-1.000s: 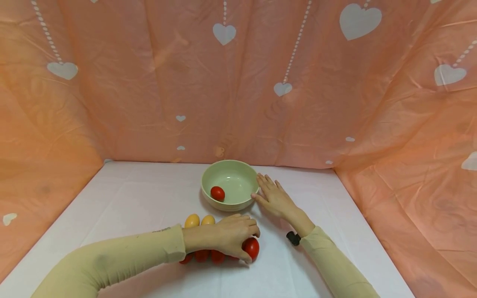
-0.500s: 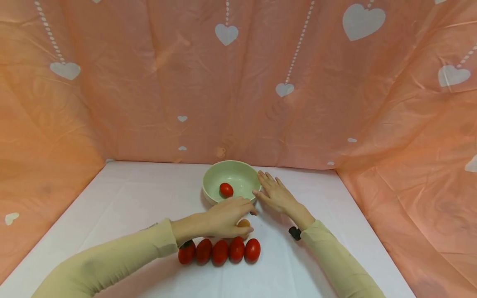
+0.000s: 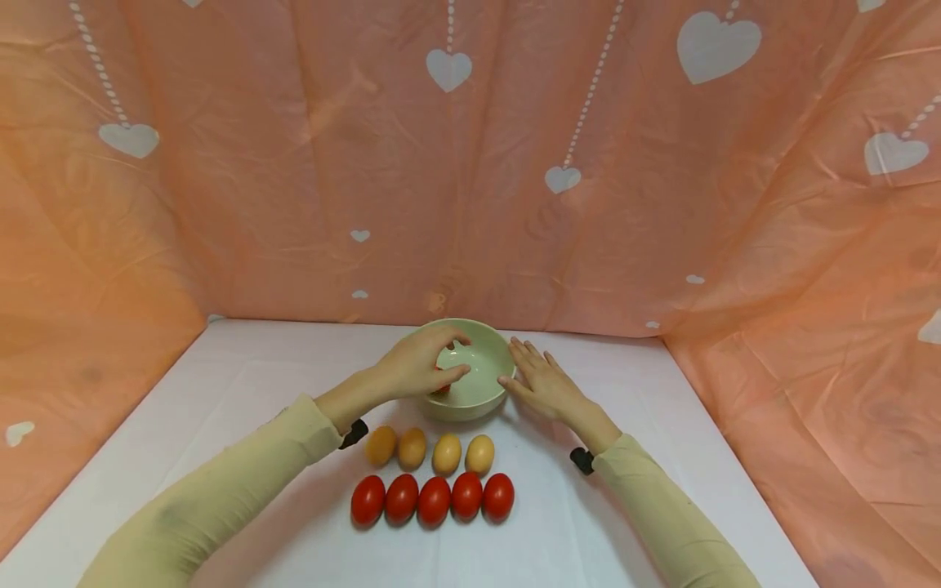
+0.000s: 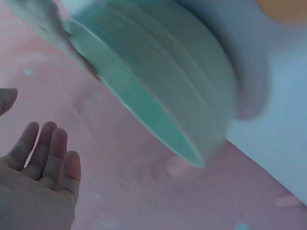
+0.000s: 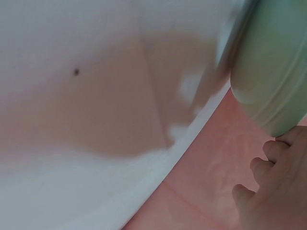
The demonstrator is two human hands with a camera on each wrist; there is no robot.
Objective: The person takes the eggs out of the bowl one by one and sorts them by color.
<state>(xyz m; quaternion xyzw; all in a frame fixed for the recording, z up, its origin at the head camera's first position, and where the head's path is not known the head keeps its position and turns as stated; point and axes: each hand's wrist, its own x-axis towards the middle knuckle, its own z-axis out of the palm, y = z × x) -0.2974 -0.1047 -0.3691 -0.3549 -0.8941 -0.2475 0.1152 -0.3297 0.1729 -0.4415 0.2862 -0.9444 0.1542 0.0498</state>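
My left hand hangs over the left side of the light green bowl, thumb and fingers spread apart. The left wrist view shows the same hand with nothing between thumb and fingers. Below it, a red oval tomato in the bowl is mostly hidden. My right hand rests with straight fingers against the bowl's right side; in the right wrist view its fingertips touch the bowl wall.
In front of the bowl lies a row of several yellow oval tomatoes. A row of several red ones lies nearer on the white tabletop. A peach curtain with hearts hangs behind and at both sides.
My left hand has moved up and away from the tomato rows to over the bowl, uncovering both rows. The tomato in the bowl, earlier in plain view, is now mostly covered. The right hand stays put.
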